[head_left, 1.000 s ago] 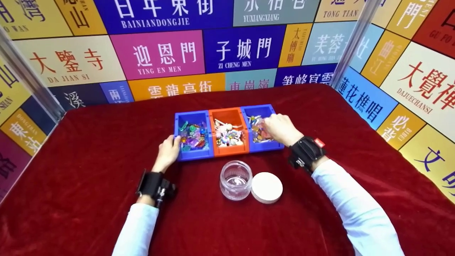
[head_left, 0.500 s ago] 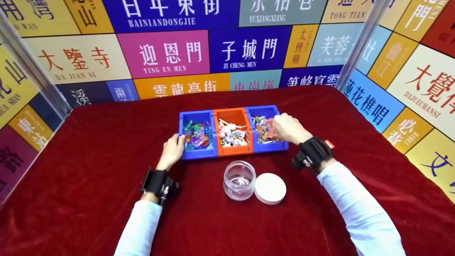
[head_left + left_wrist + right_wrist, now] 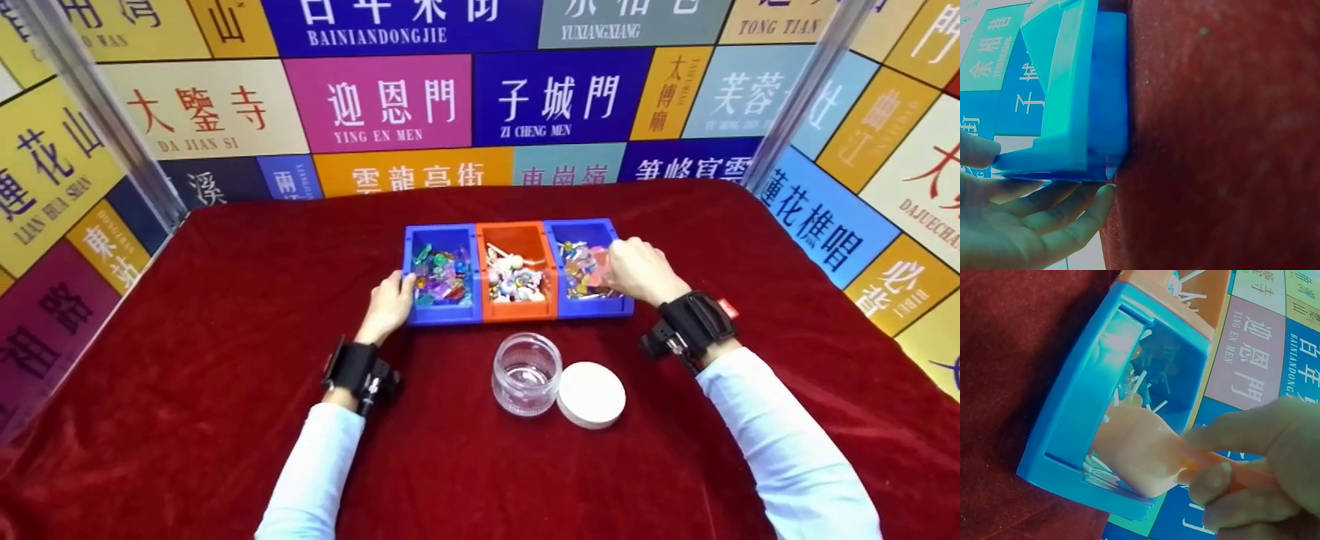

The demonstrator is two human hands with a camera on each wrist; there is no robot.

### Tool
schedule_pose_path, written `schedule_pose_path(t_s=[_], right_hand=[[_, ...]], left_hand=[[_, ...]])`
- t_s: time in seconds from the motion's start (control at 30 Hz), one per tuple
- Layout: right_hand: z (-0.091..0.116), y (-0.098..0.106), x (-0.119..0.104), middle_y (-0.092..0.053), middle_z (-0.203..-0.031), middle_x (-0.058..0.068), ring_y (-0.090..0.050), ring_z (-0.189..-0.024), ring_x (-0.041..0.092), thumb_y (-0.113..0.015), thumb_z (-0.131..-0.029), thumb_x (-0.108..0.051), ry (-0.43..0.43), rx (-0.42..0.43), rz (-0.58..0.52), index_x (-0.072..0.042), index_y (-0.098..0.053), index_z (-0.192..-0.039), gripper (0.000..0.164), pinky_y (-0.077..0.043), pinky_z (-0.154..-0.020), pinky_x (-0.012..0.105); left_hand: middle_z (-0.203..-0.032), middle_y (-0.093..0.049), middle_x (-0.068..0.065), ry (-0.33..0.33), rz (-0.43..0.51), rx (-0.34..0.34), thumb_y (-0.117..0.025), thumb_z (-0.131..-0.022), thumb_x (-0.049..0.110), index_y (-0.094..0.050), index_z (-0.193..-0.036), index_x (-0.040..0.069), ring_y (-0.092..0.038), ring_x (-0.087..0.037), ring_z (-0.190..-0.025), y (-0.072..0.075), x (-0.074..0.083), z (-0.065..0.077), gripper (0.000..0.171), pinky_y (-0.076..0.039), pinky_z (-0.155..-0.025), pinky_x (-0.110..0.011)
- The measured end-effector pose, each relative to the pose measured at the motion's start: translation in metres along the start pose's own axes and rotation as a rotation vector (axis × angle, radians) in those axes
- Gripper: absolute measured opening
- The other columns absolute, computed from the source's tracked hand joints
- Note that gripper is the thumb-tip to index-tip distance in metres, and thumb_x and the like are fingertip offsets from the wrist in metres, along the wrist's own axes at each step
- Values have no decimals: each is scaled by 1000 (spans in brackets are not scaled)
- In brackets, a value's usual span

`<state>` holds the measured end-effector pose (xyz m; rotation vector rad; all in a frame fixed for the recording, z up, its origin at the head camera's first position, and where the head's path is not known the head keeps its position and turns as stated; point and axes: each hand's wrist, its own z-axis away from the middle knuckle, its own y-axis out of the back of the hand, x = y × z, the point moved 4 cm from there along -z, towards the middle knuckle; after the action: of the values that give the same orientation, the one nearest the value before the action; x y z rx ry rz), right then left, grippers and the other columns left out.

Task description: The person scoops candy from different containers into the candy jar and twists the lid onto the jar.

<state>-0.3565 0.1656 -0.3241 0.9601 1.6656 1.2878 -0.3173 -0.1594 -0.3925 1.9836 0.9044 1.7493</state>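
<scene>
Three joined bins stand in a row in the head view: a left blue bin, an orange bin and a right blue bin. My left hand holds the left bin's outer side, thumb at the rim and fingers along the wall in the left wrist view. My right hand grips the handle of a pink scoop, whose head is down among the small pieces in the right bin. Colourful gem-like pieces fill part of the left bin; small pale charms lie in the orange one.
Nearer to me, an uncovered clear jar stands on the dark red cloth. Beside the jar, on its right, lies a white lid. A panel wall with printed signs rises behind the table.
The whole head view has shifted, so everything appears farther right. My right hand stays at the right bin, and more of the pink scoop shows. The left hand keeps its hold.
</scene>
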Motion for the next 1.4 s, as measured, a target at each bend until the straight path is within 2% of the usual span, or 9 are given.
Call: schedule_pose_path(t_s=[0.2, 0.37, 0.53, 0.67, 0.93, 1.13, 1.23, 1.33, 1.4], right_hand=[[1, 5, 2, -55, -66, 20, -55, -65, 38, -60, -70, -9, -29, -33, -18, -4, -47, -58, 19, -46, -55, 54], [-1, 6, 2, -52, -65, 19, -51, -61, 35, -54, -70, -7, -36, -88, -46, -4, -47, -57, 15, -44, -51, 51], [1, 5, 6, -53, -67, 20, -49, -61, 32, -53, -70, -9, -86, -136, -84, -4, -48, -56, 15, -42, -49, 46], [2, 6, 11, -50, -64, 16, -46, -60, 29, -53, -71, -10, -120, -150, -102, -4, -48, -58, 15, -40, -48, 41], [-1, 3, 12, -34, -46, -4, -37, -50, 18, -58, -76, -14, -61, -179, -171, -10, -47, -47, 31, -28, -46, 26], [-3, -11, 15, -44, -47, -1, -44, -56, 23, -60, -77, -17, -73, -119, -194, -3, -60, -54, 27, -33, -50, 30], [-4, -18, 14, -46, -49, 2, -46, -57, 25, -59, -78, -18, -85, -77, -202, -2, -58, -55, 28, -35, -51, 32], [-3, -23, 15, -51, -55, 10, -49, -59, 28, -56, -79, -17, -113, -35, -195, -2, -58, -58, 26, -38, -52, 35], [-3, -26, 16, -57, -64, 17, -52, -63, 32, -55, -80, -16, -127, -17, -192, 0, -61, -68, 21, -41, -52, 41]], left_hand=[[-90, -58, -21, 19, 14, -20, -40, -95, 20, -55, -100, -4, -54, -35, -93, -2, 0, -3, 29, -41, -84, -44], [-93, -58, -20, 44, 19, -24, -40, -95, 19, -55, -103, -4, -53, -34, -96, -2, -3, -3, 29, -41, -85, -43], [-89, -58, -19, 41, 8, -27, -40, -95, 20, -55, -101, -4, -54, -33, -92, -4, -2, -4, 29, -42, -83, -43], [-89, -57, -18, 38, 5, -45, -39, -95, 21, -55, -101, -4, -54, -33, -91, -6, 0, -7, 29, -42, -83, -43], [-83, -53, -14, 71, 14, -55, -38, -95, 21, -54, -99, -2, -53, -31, -90, 0, -6, -5, 29, -43, -82, -42], [-84, -54, -16, 58, 10, -48, -39, -95, 20, -55, -99, -3, -53, -32, -90, 2, -4, -3, 28, -42, -83, -43], [-88, -56, -18, 59, 7, -55, -39, -95, 20, -54, -101, -3, -53, -33, -94, 1, -4, -2, 29, -42, -84, -43], [-95, -58, -20, 58, 7, -60, -39, -95, 21, -54, -105, -3, -53, -34, -97, 1, -4, -3, 30, -42, -86, -43], [-96, -58, -21, 54, 0, -56, -39, -95, 21, -54, -104, -4, -53, -34, -98, 2, -4, -4, 30, -41, -86, -43]])
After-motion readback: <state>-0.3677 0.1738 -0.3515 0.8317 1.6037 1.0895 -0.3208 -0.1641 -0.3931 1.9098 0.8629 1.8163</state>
